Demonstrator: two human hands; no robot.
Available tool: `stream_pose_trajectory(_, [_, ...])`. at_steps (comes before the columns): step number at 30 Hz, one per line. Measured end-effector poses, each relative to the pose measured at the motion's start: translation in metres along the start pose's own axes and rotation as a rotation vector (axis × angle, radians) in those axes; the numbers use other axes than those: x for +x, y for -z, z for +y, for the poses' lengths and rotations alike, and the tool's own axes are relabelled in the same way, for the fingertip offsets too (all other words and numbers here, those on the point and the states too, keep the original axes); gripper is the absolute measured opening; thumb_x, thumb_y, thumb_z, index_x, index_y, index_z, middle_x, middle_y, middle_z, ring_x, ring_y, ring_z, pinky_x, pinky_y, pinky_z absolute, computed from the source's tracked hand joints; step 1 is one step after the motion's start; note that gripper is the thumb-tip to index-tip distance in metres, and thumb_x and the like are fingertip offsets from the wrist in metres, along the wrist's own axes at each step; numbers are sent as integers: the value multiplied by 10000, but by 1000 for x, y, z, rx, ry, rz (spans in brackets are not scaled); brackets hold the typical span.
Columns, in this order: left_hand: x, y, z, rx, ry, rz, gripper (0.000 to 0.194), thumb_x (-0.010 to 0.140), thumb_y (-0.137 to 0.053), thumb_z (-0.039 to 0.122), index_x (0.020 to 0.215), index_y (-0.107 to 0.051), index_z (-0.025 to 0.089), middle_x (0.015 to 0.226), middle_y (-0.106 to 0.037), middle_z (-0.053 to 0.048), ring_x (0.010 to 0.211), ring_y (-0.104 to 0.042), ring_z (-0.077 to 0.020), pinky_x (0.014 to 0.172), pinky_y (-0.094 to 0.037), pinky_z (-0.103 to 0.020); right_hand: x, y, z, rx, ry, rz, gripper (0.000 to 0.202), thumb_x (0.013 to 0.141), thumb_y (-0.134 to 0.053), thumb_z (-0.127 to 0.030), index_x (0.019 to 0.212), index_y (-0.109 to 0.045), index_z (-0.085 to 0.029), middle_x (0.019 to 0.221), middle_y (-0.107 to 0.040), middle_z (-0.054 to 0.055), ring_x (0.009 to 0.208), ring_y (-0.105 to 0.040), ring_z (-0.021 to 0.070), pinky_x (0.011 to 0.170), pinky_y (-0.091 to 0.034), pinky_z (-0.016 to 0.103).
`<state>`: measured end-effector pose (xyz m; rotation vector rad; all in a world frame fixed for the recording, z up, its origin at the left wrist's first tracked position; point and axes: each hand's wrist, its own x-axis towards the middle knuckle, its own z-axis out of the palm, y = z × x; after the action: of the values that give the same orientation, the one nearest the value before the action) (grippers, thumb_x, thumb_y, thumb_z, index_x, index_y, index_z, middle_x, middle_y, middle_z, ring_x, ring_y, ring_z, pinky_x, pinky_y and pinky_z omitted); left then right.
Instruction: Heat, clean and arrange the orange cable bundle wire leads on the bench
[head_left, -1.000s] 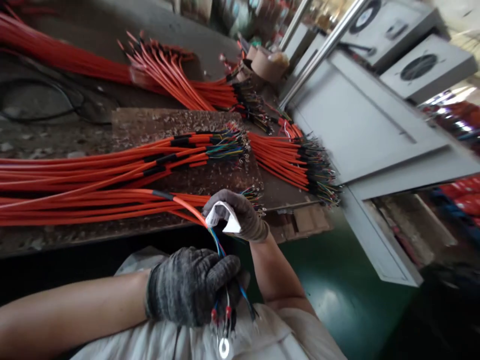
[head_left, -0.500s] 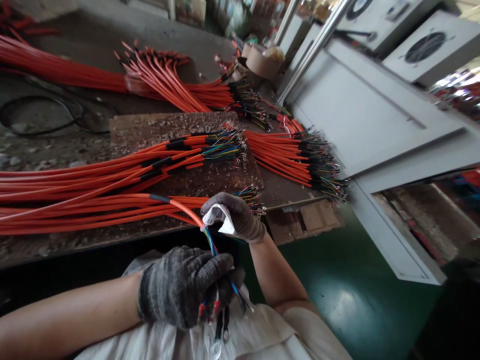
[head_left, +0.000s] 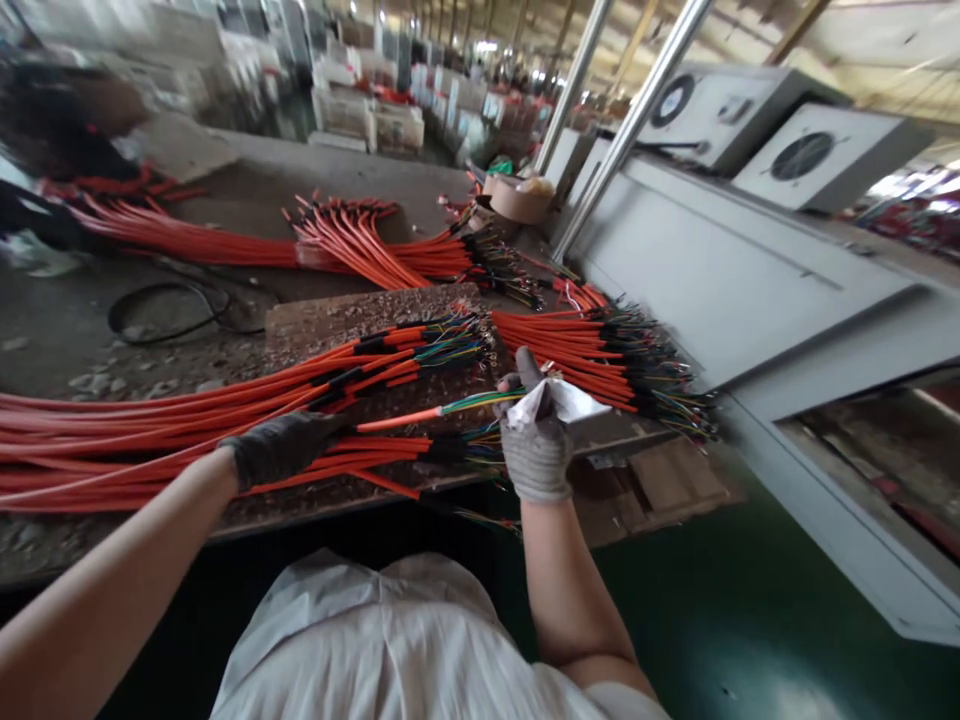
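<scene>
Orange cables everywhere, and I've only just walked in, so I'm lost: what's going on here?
A gloved person is working with both hands at a bench. The left hand grips one orange cable near its stripped end. Its colored wires run to the right hand, which holds a white scrap. More orange bundles lie across the bench.

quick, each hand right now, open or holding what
Left hand: closed on an orange cable.
Right hand: closed, holding a white scrap and the cable's coloured wires.
</scene>
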<state>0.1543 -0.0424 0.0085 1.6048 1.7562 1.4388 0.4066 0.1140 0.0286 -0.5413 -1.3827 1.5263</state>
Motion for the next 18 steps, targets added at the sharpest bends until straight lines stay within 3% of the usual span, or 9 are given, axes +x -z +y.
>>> stream_pose_trajectory(3, [-5,-10,-15,96,-14,-130,247,734,-693,469,804,-754,241,749,-738,-74,705,-693,-273,717,-577,-403,4,-6,0,265,-52,46,407,764,-576,-499,1051,-699,-238,843,-570,15,639,-479,104,585,-475,220])
stream_pose_trajectory(7, [7,-53,5,80,-31,-95,304,815,-626,443,927,-747,188,849,-749,-101,742,-700,-267,703,-575,-380,1,-7,4,388,-154,22,317,731,-636,-439,971,-710,-245,789,-578,-3,641,-480,98,579,-480,202])
stream_pose_trajectory(9, [11,-77,17,143,-53,-84,318,808,-643,417,1000,-726,177,930,-744,-104,814,-697,-256,758,-567,-360,-3,5,6,356,-230,33,293,765,-618,-447,954,-708,-241,810,-624,7,639,-511,102,577,-496,215])
stream_pose_trajectory(11, [13,-95,20,316,-41,-154,418,755,-697,362,1124,-682,169,1041,-725,-117,915,-683,-269,815,-551,-359,-8,25,6,274,-251,83,289,810,-574,-466,939,-704,-243,877,-674,30,673,-575,123,599,-526,261])
stream_pose_trajectory(13, [19,-101,12,521,8,-251,475,770,-669,305,1224,-630,168,1101,-708,-117,964,-670,-261,845,-535,-346,-12,48,3,208,-201,147,279,843,-527,-465,926,-699,-261,964,-697,43,773,-638,154,649,-551,316])
stream_pose_trajectory(15, [33,-97,-1,671,62,-287,416,853,-561,261,1253,-613,158,1129,-692,-128,999,-654,-257,866,-515,-349,-16,63,-1,199,-133,203,273,867,-484,-456,919,-695,-292,1035,-697,34,894,-662,165,704,-557,339])
stream_pose_trajectory(18, [67,-85,-15,798,61,-272,342,882,-499,227,1160,-666,118,1135,-671,-186,1083,-599,-340,910,-463,-455,-19,56,2,229,-92,234,264,863,-484,-453,900,-697,-302,1089,-697,26,1003,-663,169,767,-559,352])
